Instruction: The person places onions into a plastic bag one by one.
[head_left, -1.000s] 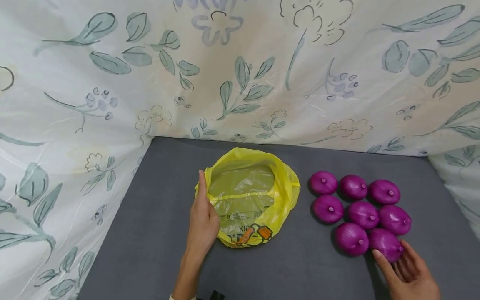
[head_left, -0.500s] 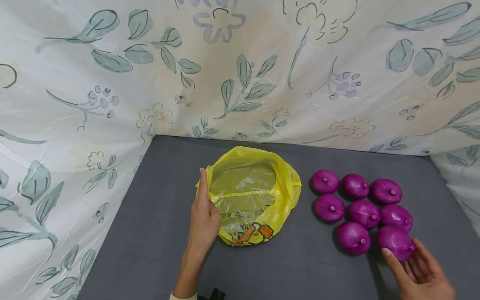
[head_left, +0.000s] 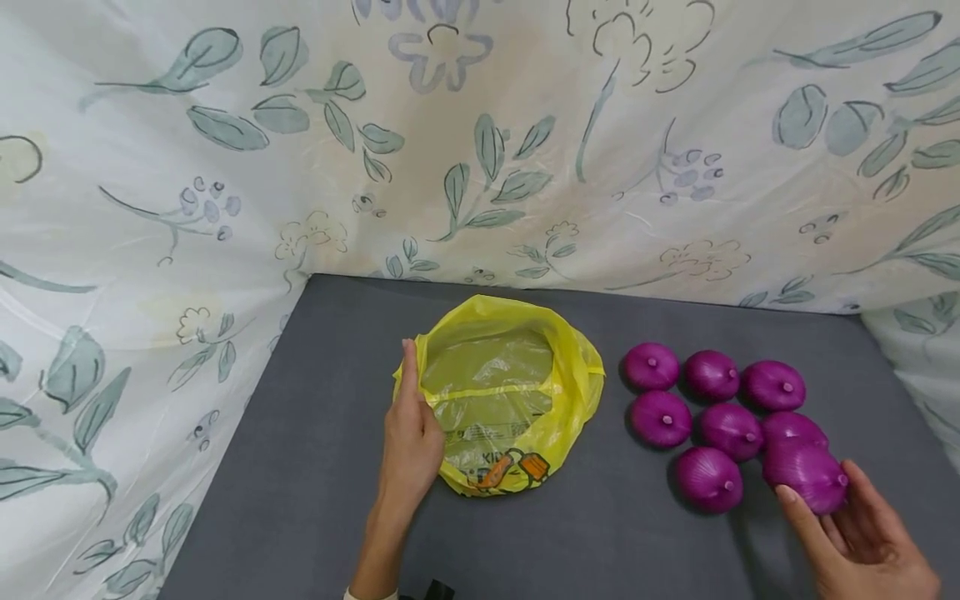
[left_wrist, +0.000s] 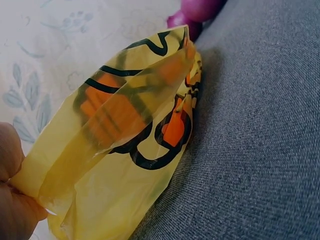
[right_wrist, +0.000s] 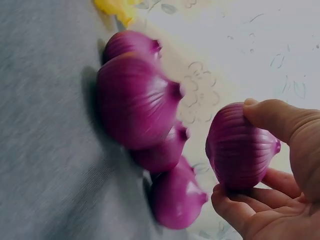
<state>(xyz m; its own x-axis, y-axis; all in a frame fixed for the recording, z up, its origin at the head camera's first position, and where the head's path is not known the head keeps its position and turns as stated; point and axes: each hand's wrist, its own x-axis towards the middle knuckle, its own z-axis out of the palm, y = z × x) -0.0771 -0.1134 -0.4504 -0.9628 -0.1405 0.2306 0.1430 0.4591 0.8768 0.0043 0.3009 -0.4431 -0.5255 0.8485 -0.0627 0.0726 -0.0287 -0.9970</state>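
Observation:
A yellow plastic bag (head_left: 577,375) with a carrot-like orange print stands with its mouth open at the middle of the dark table. My left hand (head_left: 408,450) grips its left rim; in the left wrist view the thumb and fingers (left_wrist: 15,195) pinch the plastic edge. At the right, my right hand (head_left: 870,533) holds a purple onion (head_left: 806,475) between thumb and fingers. The right wrist view shows this onion (right_wrist: 240,147) raised off the cloth, apart from the others. Several more purple onions (head_left: 708,479) lie grouped just beyond and left of it.
Dark grey cloth (head_left: 600,533) covers the table. White floral sheeting (head_left: 480,167) rises behind it and along both sides. The onion group sits right of the bag, with a strip of cloth between them.
My right hand has lifted the nearest onion from the front of the group and carried it a little up and right. My left hand keeps its grip on the bag.

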